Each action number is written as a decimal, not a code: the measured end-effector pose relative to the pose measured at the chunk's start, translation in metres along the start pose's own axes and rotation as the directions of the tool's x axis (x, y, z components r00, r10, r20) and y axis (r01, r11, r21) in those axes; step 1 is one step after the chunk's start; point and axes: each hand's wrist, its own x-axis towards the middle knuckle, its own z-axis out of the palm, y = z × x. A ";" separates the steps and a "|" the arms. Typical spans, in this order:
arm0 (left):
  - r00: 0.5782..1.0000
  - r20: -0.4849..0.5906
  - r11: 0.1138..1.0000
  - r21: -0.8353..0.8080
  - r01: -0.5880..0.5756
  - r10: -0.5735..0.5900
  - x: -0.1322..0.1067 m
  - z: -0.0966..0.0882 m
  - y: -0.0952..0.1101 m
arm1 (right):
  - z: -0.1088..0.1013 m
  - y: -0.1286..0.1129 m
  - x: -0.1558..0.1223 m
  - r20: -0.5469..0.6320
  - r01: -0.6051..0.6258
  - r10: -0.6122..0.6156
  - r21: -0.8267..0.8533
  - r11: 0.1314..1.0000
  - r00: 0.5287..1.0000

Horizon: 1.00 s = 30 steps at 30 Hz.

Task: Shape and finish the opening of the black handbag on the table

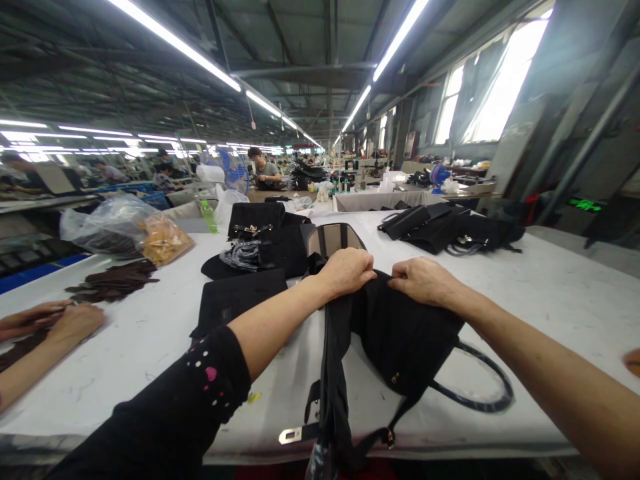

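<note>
A black handbag [400, 340] lies on the white worktable [550, 300] right in front of me, its round handle [480, 387] trailing to the right and a strap with a metal buckle [295, 435] hanging over the near edge. My left hand [347, 270] is closed over the bag's upper edge. Just to its right, my right hand [425, 280] pinches the same edge with curled fingers. Behind my hands stands another bag with a tan lining [336, 240], its mouth facing me.
Black bags are piled at the table's centre [257, 230] and far right [450, 227]. A flat black piece [235, 303] lies left of my arm. Dark brown cut pieces [115, 280] and a plastic sack [125, 227] sit left. Another person's hands [55, 323] rest at the left edge.
</note>
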 end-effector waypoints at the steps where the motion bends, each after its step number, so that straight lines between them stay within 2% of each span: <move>1: 1.000 0.000 1.000 0.001 0.005 -0.005 0.000 0.000 -0.001 | 0.000 0.000 0.004 0.010 -0.002 0.002 0.006 1.000 1.000; 8: 1.000 0.005 0.994 -0.105 0.030 -0.029 0.000 0.001 -0.004 | 0.002 -0.006 0.027 0.063 0.015 -0.029 0.212 0.977 0.998; 11: 0.993 -0.018 0.971 -0.215 0.106 -0.113 -0.005 -0.001 -0.004 | 0.004 -0.009 0.033 0.046 0.024 -0.035 0.210 0.977 0.998; 12: 0.988 0.003 0.953 -0.263 0.149 -0.154 -0.008 -0.003 -0.005 | 0.004 -0.009 0.033 0.034 0.023 -0.031 0.206 0.978 0.999; 14: 0.970 0.130 0.908 -0.345 0.238 -0.204 -0.016 -0.007 -0.009 | 0.000 -0.007 0.026 0.015 0.014 -0.017 0.198 0.980 1.000; 17: 0.926 0.341 0.828 -0.464 0.317 -0.163 -0.029 -0.014 -0.017 | -0.011 -0.003 0.006 0.028 0.016 -0.022 0.214 0.977 0.999; 20: 0.910 0.409 0.725 -0.604 0.332 -0.076 -0.034 -0.015 -0.023 | -0.017 0.000 -0.015 0.045 0.041 -0.054 0.243 0.969 0.998; 22: 0.898 0.435 0.677 -0.641 0.362 -0.069 -0.032 -0.011 -0.024 | -0.014 0.002 -0.023 0.043 0.017 -0.030 0.264 0.964 0.999; 26: 0.884 0.445 0.621 -0.655 0.430 -0.142 -0.027 0.000 -0.022 | 0.003 0.011 -0.024 0.092 -0.090 0.058 0.405 0.910 0.994; 30: 0.912 0.362 0.677 -0.622 0.392 -0.195 -0.028 0.002 -0.020 | 0.012 0.017 -0.022 0.058 -0.053 0.027 0.518 0.854 0.998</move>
